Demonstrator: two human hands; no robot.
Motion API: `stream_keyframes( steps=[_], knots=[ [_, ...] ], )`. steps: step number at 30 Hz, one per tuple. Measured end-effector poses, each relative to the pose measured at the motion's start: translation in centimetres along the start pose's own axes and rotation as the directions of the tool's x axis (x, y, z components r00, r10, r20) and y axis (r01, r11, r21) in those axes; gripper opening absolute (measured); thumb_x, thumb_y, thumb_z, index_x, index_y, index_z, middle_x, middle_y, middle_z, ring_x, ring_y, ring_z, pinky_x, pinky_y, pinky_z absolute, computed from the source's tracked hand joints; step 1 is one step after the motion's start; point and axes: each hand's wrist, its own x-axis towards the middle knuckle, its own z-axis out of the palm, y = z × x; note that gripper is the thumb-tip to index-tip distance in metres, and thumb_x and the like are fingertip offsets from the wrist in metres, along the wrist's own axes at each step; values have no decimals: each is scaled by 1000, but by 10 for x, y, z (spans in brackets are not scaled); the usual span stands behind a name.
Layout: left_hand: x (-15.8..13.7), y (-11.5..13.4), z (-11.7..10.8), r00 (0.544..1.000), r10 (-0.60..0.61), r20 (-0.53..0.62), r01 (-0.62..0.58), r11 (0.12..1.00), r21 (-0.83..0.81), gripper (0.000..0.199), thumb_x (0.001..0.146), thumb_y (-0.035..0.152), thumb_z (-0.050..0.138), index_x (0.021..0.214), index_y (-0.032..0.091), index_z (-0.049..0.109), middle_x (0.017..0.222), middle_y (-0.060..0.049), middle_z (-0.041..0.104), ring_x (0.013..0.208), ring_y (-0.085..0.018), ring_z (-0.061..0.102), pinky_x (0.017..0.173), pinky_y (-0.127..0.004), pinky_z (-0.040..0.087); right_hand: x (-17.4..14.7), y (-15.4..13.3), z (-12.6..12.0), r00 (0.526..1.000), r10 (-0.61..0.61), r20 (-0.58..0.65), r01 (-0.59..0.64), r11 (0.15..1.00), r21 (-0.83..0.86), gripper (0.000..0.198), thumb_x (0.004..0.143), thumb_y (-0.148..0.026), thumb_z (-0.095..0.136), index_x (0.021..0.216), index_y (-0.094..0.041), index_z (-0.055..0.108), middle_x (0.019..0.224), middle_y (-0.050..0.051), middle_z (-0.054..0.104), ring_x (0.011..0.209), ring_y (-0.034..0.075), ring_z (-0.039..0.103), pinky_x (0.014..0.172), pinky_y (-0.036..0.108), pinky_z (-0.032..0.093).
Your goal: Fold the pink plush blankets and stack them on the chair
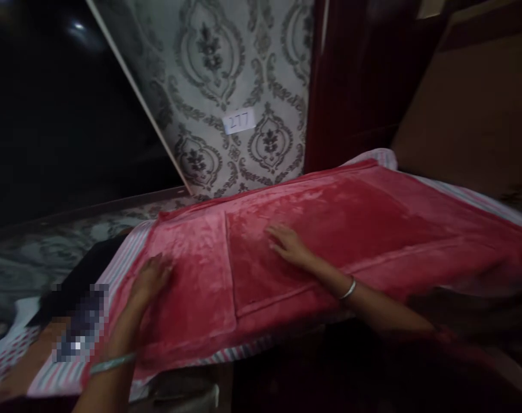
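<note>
A red plush cloth (pixel 330 229), like a fleece blanket, is spread over a table, with a folded-over panel (pixel 201 275) at its left end. My left hand (pixel 153 276) rests on that panel near its left edge, fingers extended and slightly bent. To the right of the panel's edge, my right hand (pixel 289 244) lies flat on the cloth with fingers stretched out. Neither hand grips anything. Beneath the red cloth, a striped sheet (pixel 129 252) shows along the left side and at the far right.
Behind the table is a patterned wall (pixel 239 63) bearing a paper label (pixel 239 120) marked 277. A large dark panel (pixel 63 115) stands at the left, and a dark red door or cabinet (pixel 351 86) at the back right. A blurred, pixelated object (pixel 82 324) lies at the left.
</note>
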Motion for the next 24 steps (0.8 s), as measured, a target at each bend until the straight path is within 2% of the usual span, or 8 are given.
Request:
stream_keyframes(
  steps=[2,3,8,10,12,15,18,24],
  knots=[
    [9,35,15,989,136,49,-134,990,-43,66,84,44,54,145,19,51,150,-11,53,135,-32,52,110,-43,45,-17,45,-37,976,168,-141,-173,985,-23,52,93,-28,49,144,-19,55,147,12,56,139,27,48,117,51,34],
    [13,55,23,976,202,76,-199,979,-50,67,83,44,55,146,19,50,151,-10,52,137,-32,49,113,-42,43,-28,68,-57,944,252,-211,-265,964,-31,52,92,-26,49,143,-17,56,145,12,58,136,26,50,115,49,37],
    [26,154,49,858,466,216,-463,884,-66,69,80,41,60,145,19,51,154,-11,48,146,-32,39,120,-42,32,-91,157,-147,688,576,-441,-668,740,-76,51,89,-19,49,139,-9,58,137,17,63,128,26,58,110,41,43],
    [26,185,56,804,545,237,-545,835,-72,68,84,42,56,147,17,49,158,-13,43,148,-31,35,120,-45,30,-117,180,-173,594,653,-469,-771,630,-100,53,91,-20,48,141,-6,55,137,19,62,125,27,60,106,38,45],
    [21,207,64,777,583,237,-589,807,-52,65,89,42,50,149,15,47,159,-15,39,150,-31,31,121,-49,27,-137,196,-192,532,708,-464,-831,543,-124,54,93,-21,48,144,-4,51,137,22,61,122,27,62,102,36,47],
    [9,227,78,783,576,235,-598,801,31,63,93,41,45,151,15,45,161,-17,35,151,-32,28,121,-55,23,-155,213,-206,489,755,-437,-866,480,-141,56,95,-21,48,147,-2,47,138,25,60,121,28,63,99,34,47],
    [-1,233,88,797,561,223,-593,797,117,63,96,43,41,153,18,43,162,-15,33,150,-32,30,119,-56,26,-159,225,-209,473,787,-395,-879,452,-151,57,95,-23,52,148,-2,46,135,26,61,121,29,63,96,34,47],
    [-3,233,89,778,595,201,-627,757,184,60,98,37,37,153,14,43,160,-16,36,150,-31,32,119,-54,29,-159,242,-213,459,841,-288,-888,425,-174,39,93,-31,60,124,-9,68,126,22,68,116,30,64,90,31,47]
  ],
)
